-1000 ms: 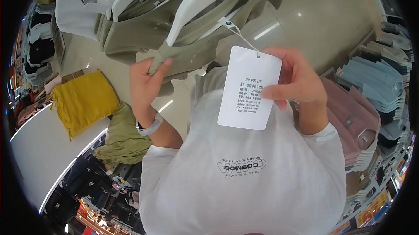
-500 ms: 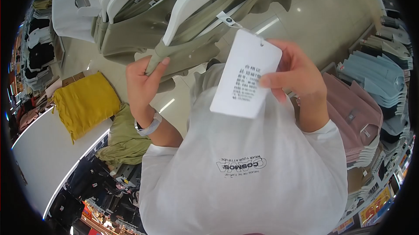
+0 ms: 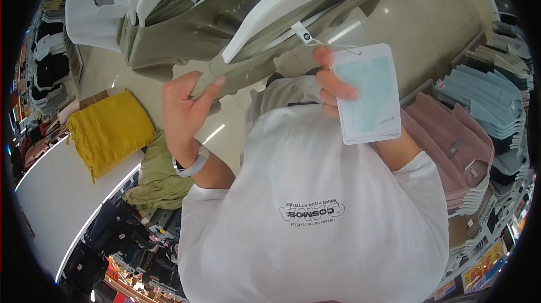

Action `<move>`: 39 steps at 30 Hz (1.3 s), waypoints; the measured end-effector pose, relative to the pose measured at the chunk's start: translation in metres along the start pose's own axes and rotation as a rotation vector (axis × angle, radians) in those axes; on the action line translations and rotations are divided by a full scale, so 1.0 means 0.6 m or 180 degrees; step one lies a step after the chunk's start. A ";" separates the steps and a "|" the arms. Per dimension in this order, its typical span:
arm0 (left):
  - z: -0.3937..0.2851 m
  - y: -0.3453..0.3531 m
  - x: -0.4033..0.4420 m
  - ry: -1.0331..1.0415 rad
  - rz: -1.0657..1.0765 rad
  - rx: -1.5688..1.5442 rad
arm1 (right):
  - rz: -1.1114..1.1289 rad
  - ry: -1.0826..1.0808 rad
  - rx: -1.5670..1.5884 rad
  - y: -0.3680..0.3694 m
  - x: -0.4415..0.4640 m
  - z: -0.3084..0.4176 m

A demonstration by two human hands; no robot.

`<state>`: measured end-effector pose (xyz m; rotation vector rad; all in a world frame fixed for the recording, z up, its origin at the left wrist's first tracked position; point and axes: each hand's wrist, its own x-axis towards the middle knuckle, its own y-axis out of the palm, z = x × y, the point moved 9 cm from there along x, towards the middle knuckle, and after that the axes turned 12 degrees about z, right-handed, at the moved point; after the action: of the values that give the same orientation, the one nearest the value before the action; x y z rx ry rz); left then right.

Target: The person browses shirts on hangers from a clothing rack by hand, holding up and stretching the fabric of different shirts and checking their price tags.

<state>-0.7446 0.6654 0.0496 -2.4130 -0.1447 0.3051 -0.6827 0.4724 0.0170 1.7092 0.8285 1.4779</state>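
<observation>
An olive-green shirt (image 3: 246, 72) hangs on a white hanger (image 3: 280, 5) in front of me. My left hand (image 3: 189, 103) grips the shirt's sleeve between thumb and fingers, and a watch with a pale band is on that wrist. My right hand (image 3: 334, 84) is closed on a white hang tag (image 3: 369, 94) with a pale blue panel. A thin string joins the tag to the small neck label (image 3: 301, 33) of the shirt. Part of my right hand is hidden behind the tag.
More olive shirts (image 3: 169, 38) on white hangers hang at the upper left. A folded yellow garment (image 3: 111, 134) lies on a white surface (image 3: 73, 190) at left, beside a green garment (image 3: 160, 176). Pink shirts (image 3: 445, 134) and light blue shirts (image 3: 484, 100) are stacked at right.
My right hand has turned the tag over, from the printed text side to the pale blue side, and shifted it right. The hanger with the shirt has moved slightly right.
</observation>
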 end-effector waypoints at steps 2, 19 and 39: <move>-0.001 0.001 -0.001 0.0023 0.0013 0.0045 | 0.0013 -0.0018 0.0033 0.007 0.001 -0.001; -0.001 -0.004 -0.002 0.0034 0.0000 0.0095 | -0.0472 -0.0185 -0.0444 0.002 -0.002 -0.009; -0.003 -0.008 0.005 0.0023 -0.0012 0.0101 | -0.0602 0.0002 -0.1745 0.002 0.000 -0.009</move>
<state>-0.7416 0.6684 0.0535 -2.3820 -0.1403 0.2947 -0.6879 0.4722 0.0185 1.1886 0.5030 1.4107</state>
